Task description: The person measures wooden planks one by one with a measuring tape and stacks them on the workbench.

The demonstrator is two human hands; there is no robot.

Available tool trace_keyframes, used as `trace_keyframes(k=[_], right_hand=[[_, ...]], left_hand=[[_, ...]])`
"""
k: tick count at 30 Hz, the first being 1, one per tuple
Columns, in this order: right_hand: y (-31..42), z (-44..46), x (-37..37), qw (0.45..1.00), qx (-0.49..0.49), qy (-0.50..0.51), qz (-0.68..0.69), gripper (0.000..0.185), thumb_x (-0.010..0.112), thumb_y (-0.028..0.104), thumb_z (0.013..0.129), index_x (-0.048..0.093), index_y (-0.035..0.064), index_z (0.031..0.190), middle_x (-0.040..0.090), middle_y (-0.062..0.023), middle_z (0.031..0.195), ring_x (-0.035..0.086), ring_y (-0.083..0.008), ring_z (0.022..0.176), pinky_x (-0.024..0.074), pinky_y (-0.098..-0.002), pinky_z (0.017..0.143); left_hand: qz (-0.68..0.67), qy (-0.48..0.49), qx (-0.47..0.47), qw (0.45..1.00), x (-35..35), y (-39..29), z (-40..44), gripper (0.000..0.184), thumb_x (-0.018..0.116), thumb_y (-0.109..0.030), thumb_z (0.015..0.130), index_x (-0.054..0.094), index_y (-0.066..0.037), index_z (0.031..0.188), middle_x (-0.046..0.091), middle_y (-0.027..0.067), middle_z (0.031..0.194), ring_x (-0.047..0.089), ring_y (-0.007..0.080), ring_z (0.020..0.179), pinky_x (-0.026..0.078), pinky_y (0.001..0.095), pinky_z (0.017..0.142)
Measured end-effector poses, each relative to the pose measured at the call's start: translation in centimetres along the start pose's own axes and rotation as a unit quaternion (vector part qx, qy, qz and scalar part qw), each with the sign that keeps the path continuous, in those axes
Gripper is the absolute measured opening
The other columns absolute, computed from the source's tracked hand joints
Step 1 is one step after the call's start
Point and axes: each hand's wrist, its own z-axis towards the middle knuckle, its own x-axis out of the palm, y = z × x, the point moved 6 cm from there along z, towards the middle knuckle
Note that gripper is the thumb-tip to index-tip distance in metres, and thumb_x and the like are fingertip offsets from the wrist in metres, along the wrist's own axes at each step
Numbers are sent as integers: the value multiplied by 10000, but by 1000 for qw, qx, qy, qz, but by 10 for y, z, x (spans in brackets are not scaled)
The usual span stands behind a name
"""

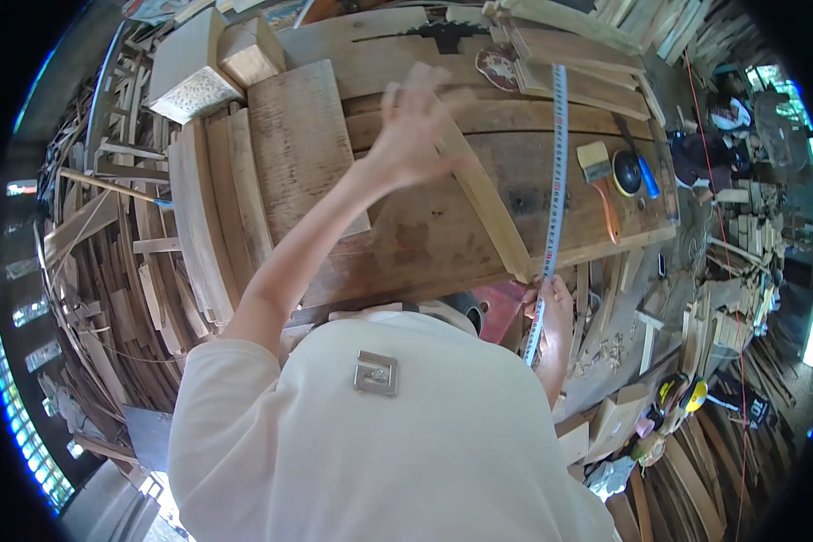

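My left hand (413, 140) is raised over the workbench (406, 244), blurred by motion, with its fingers looking spread and nothing seen in them. Beneath and beside it, a narrow wooden strip (483, 194) lies slanted across the bench, its near end at the front edge. My right hand (556, 307) is closed on a tape measure (556, 172) at that edge, close to the strip's near end. The white blade stretches away over the bench top, to the right of the strip. Its lower part runs down past my right hand beside my shirt.
Thick planks (212, 208), a wide board (298, 135) and wood blocks (194, 68) lie on the left. On the right are a brush (596, 167), a round black object (625, 172) and a blue-handled tool (648, 176). Stacked boards (578, 63) stand at the back right.
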Motion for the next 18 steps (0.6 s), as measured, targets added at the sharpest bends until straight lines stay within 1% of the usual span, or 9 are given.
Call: trace_keyframes(k=[2,5,6,7,9,10,13,16,18], right_hand=[[2,7,-1,1000,-12,-2,5,172,397,179,900,494,45,850,537,-39,584,467,-66,410,354,-177,388],[8,16,1,1000,-26,-2,-10,169,411,180,894,506,45,857,534,-33,571,468,-67,408,356,-176,387],[10,19,1,999,-37,-5,-17,167,414,179,893,510,47,860,533,-30,566,469,-67,408,358,-177,387],[9,22,-1,999,-38,-8,-30,166,418,178,892,515,46,869,526,-25,554,471,-72,408,366,-181,381],[8,27,-3,999,-41,-5,-8,167,420,180,891,516,45,869,523,-26,553,471,-75,405,368,-183,378],[7,28,-4,999,-35,-11,19,168,422,181,890,517,44,869,520,-28,552,470,-78,402,371,-185,375],[13,31,-13,998,-48,-45,26,145,433,175,888,498,46,891,496,-32,560,451,-89,402,358,-194,367],[22,35,-20,994,-73,-78,32,149,438,183,886,501,50,904,499,-41,562,456,-91,408,357,-198,370],[30,36,-15,993,-94,-55,49,151,437,191,887,509,59,897,502,-39,563,464,-92,416,355,-197,369]], left_hand=[[-12,122,124,985,12,-28,-9,737,704,-385,594,392,-219,1241,239,101,1347,108,269,1289,87,518,998],[-4,230,228,946,48,-39,-22,632,693,-331,604,451,-212,1175,342,41,1299,184,199,1276,77,541,1001],[-41,220,231,947,54,-40,-22,538,675,-292,628,475,-198,1118,440,9,1186,329,206,1187,119,536,995],[-34,212,226,950,56,-39,-18,538,675,-292,628,475,-198,1118,440,9,1186,329,206,1187,119,536,995],[-10,226,263,938,63,-40,-14,454,648,-270,656,474,-171,1063,484,9,1031,436,207,1040,216,478,972],[-4,220,258,941,66,-37,-12,454,648,-270,656,474,-171,1063,484,9,1031,436,207,1040,216,478,972],[13,127,316,940,54,-44,-10,344,603,-246,694,463,-147,993,469,31,910,473,191,928,369,363,839],[60,87,274,956,19,-49,-7,328,581,-237,718,463,-147,1011,467,27,913,480,190,910,385,343,798],[24,7,236,971,-28,-54,-3,337,571,-232,734,477,-139,1044,481,33,908,492,196,887,393,334,766]])
